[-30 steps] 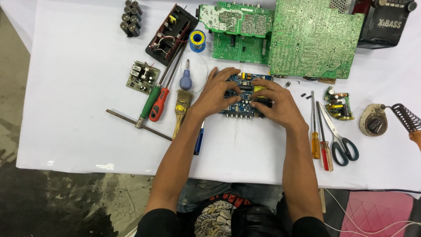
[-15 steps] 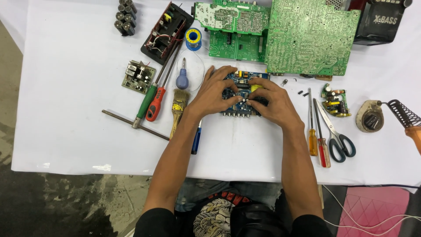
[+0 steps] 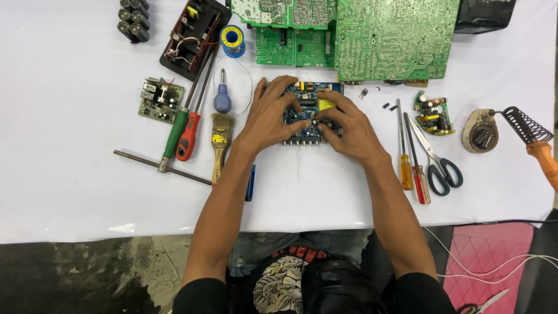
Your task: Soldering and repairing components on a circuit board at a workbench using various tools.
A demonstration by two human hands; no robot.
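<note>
Both hands down on the small blue circuit board [image 3: 308,110], which lies flat mid-bench, just below the big green boards at the far edge

Left hand [image 3: 273,116]: palm down, fingers spread and curled over the board's left half, thumb tip near the board centre. Pressing/bracing it, not wrapped around anything

Right hand [image 3: 349,131]: palm down over the board's right side, index finger and thumb pinched together at a small part near the board centre, tips almost meeting the left thumb. Can't tell what's in the pinch, too small

Around, left to right:
- small green board [image 3: 160,100] near the left edge
- grey metal rod [image 3: 163,167] lying diagonal, green-handled screwdriver [image 3: 175,132] and red-handled screwdriver [image 3: 189,135] side by side above it
- blue-handled awl [image 3: 222,97], paintbrush [image 3: 221,139] just beside the left wrist
- blue pen [image 3: 250,183] partly under the left forearm
- solder spool [image 3: 233,39] and open black box [image 3: 195,36] at the far edge
- large green circuit board [image 3: 395,38] at the far edge, touching distance of the blue one
- two screwdrivers [image 3: 410,157] and scissors [image 3: 436,160] right of the right wrist
- small round-ended board [image 3: 433,113], soldering iron stand [image 3: 500,128] near the right edge

Nothing sits between hands and board
</note>
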